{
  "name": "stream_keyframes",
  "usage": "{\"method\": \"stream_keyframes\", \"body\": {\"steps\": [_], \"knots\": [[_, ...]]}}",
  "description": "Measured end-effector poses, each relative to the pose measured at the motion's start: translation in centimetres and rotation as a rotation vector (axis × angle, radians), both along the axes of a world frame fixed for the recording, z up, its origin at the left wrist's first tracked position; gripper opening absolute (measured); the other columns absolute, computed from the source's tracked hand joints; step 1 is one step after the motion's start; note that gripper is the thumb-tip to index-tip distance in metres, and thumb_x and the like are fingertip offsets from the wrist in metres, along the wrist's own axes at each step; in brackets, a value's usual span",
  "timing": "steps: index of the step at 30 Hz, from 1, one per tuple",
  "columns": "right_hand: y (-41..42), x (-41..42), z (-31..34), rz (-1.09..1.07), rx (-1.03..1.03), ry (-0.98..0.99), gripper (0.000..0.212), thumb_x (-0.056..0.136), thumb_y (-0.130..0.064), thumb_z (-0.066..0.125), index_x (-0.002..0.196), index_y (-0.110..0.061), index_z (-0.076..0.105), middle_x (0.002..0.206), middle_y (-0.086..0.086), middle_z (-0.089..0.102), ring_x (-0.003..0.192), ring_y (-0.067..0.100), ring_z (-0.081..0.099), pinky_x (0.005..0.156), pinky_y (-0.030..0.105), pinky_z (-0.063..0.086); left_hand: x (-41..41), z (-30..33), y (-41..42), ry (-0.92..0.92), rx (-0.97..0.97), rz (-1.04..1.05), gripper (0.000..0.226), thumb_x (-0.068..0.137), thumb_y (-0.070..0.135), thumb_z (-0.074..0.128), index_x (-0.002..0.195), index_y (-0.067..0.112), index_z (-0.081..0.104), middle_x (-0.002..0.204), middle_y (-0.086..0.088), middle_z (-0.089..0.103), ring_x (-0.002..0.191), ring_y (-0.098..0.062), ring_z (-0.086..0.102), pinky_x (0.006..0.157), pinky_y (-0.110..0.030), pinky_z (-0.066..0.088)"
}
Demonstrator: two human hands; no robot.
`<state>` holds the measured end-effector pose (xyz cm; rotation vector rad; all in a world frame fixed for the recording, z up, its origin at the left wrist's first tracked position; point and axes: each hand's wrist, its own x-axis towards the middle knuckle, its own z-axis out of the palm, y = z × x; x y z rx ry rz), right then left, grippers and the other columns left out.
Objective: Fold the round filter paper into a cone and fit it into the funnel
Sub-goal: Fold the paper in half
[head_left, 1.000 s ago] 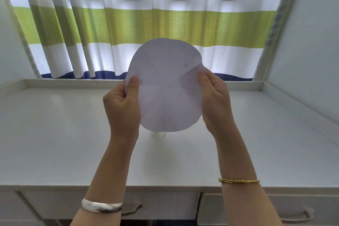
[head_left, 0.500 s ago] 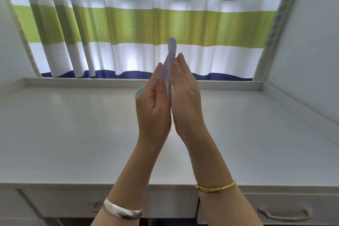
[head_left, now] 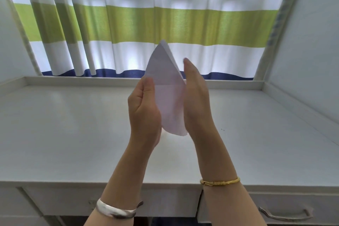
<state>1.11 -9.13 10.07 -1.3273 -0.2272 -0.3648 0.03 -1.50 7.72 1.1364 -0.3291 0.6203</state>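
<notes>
Folded filter paper (head_left: pixel 166 86) between both hands, funnel apparently hidden

Bright daylight pushes through the white, green and navy striped fabric curtain (head_left: pixel 165 24), leaving glowing patches (nearly blown out) on its white bands. The glossy white desk top (head_left: pixel 64 124) carries soft sheen. Edges bow outward; fine detail looks slightly soft.
</notes>
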Motion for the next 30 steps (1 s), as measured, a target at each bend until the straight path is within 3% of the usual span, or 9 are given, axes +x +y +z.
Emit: {"method": "stream_keyframes", "body": {"steps": [2, 3, 7, 10, 13, 16, 20, 24, 30], "knots": [[-1.3, 1.1, -0.2, -0.072, -0.004, 0.133, 0.034, 0.094, -0.033, 0.038, 0.100, -0.008, 0.060, 0.120, 0.008, 0.062, 0.096, 0.013, 0.060, 0.089, 0.030, 0.045, 0.0, 0.0, 0.3, 0.020, -0.044, 0.012, 0.044, 0.097, 0.025, 0.035, 0.072, 0.037, 0.070, 0.072, 0.020, 0.070, 0.073, -0.002, 0.065, 0.061, -0.019, 0.053], [-1.6, 1.4, -0.3, -0.057, 0.009, 0.197, 0.034, 0.094, -0.032, 0.037, 0.088, -0.009, 0.061, 0.116, 0.012, 0.064, 0.092, 0.017, 0.061, 0.085, 0.031, 0.046, 0.0, 0.0, 0.5, 0.029, -0.065, 0.008, 0.044, 0.097, 0.024, 0.035, 0.071, 0.035, 0.070, 0.070, 0.020, 0.070, 0.070, 0.000, 0.065, 0.058, -0.017, 0.052], [-1.8, 2.3, -0.4, 0.017, -0.090, 0.263, 0.043, 0.091, -0.041, 0.040, 0.068, -0.018, 0.068, 0.072, -0.002, 0.067, 0.069, 0.013, 0.058, 0.063, 0.025, 0.044, 0.2, -0.4, 1.0, 0.080, -0.076, 0.000, 0.047, 0.097, 0.023, 0.035, 0.069, 0.036, 0.070, 0.069, 0.021, 0.070, 0.067, 0.002, 0.064, 0.059, -0.018, 0.054], [-1.4, 2.8, -0.3, 0.047, -0.082, 0.242, 0.035, 0.086, -0.045, 0.048, 0.075, -0.014, 0.062, 0.070, 0.003, 0.055, 0.058, 0.012, 0.051, 0.051, 0.020, 0.041, 0.4, -1.0, 1.1, 0.117, -0.054, -0.005, 0.042, 0.097, 0.022, 0.036, 0.072, 0.032, 0.069, 0.071, 0.020, 0.071, 0.069, -0.001, 0.066, 0.059, -0.019, 0.055], [-0.9, 3.2, -0.3, -0.020, -0.134, 0.172, 0.035, 0.087, -0.035, 0.052, 0.074, -0.003, 0.059, 0.071, 0.009, 0.049, 0.063, 0.018, 0.046, 0.057, 0.025, 0.039, 0.7, -1.3, 1.4, 0.149, -0.042, -0.028, 0.040, 0.097, 0.021, 0.037, 0.074, 0.029, 0.069, 0.073, 0.015, 0.072, 0.071, -0.006, 0.066, 0.064, -0.024, 0.056], [-0.5, 3.1, -0.6, -0.159, -0.167, 0.013, 0.026, 0.088, -0.024, 0.049, 0.068, -0.009, 0.046, 0.068, 0.009, 0.036, 0.064, 0.020, 0.033, 0.057, 0.031, 0.029, 0.8, -1.2, 1.8, 0.156, -0.019, -0.032, 0.038, 0.093, 0.014, 0.043, 0.069, 0.024, 0.071, 0.068, 0.010, 0.070, 0.069, -0.011, 0.063, 0.064, -0.026, 0.054], [-0.1, 3.0, -1.2, -0.311, -0.239, -0.167, 0.038, 0.091, -0.021, 0.046, 0.058, -0.019, 0.028, 0.054, -0.006, 0.028, 0.054, 0.014, 0.027, 0.054, 0.031, 0.027, 1.2, -0.7, 2.6, 0.217, 0.105, 0.042, 0.020, 0.082, 0.010, 0.057, 0.070, 0.019, 0.070, 0.069, 0.002, 0.067, 0.069, -0.018, 0.061, 0.062, -0.030, 0.053], [0.2, 3.0, -2.0, -0.353, -0.283, -0.244, 0.032, 0.092, -0.020, 0.046, 0.063, -0.016, 0.035, 0.054, -0.004, 0.033, 0.055, 0.015, 0.032, 0.055, 0.031, 0.030, 1.8, 0.2, 3.2, 0.252, 0.192, 0.084, 0.005, 0.076, 0.022, 0.070, 0.074, 0.018, 0.070, 0.068, 0.004, 0.071, 0.064, -0.014, 0.065, 0.060, -0.025, 0.056], [0.6, 3.0, -2.8, -0.364, -0.341, -0.281, 0.028, 0.093, -0.021, 0.046, 0.073, -0.002, 0.046, 0.056, -0.002, 0.041, 0.053, 0.010, 0.036, 0.053, 0.032, 0.033, 2.9, 0.7, 3.2, 0.229, 0.342, 0.253, 0.016, 0.068, 0.032, 0.077, 0.074, 0.023, 0.065, 0.075, 0.006, 0.069, 0.060, -0.006, 0.064, 0.058, -0.020, 0.054]]}}
